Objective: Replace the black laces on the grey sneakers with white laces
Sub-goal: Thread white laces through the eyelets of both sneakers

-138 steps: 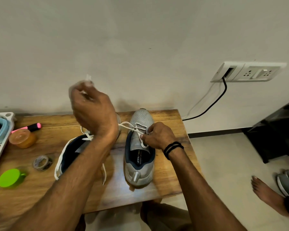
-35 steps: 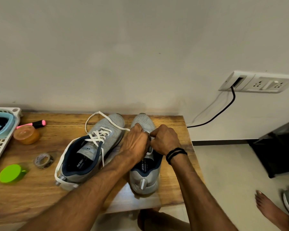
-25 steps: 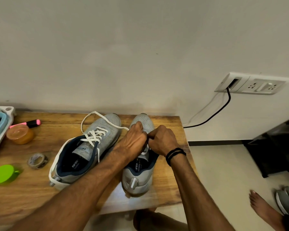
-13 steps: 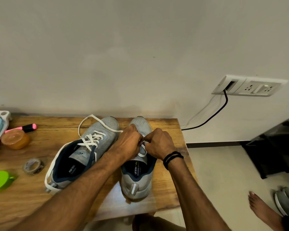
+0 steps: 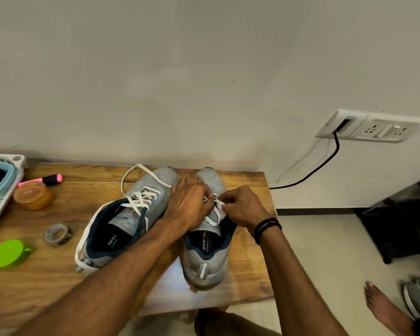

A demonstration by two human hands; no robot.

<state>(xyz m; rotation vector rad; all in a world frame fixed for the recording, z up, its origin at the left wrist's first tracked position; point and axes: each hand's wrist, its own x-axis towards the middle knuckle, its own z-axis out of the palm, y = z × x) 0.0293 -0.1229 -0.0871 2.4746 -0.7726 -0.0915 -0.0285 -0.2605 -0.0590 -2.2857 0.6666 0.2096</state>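
Because the lace (image 5: 214, 220) was seemingly mid-threading, the left hand (image 5: 187, 207) and right hand (image 5: 243, 208) each pinched it in curled fingers, over the eyelets of the sneaker (image 5: 206, 259).

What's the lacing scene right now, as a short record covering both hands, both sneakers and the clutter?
left hand: pinches the white lace over the right-side sneaker
right hand: pinches the same lace
right-side sneaker: partly laced white, heel toward camera
left-side sneaker: white laces crossed, loose lace looping over toe
clutter: tape roll, green lid, orange jar, pink highlighter
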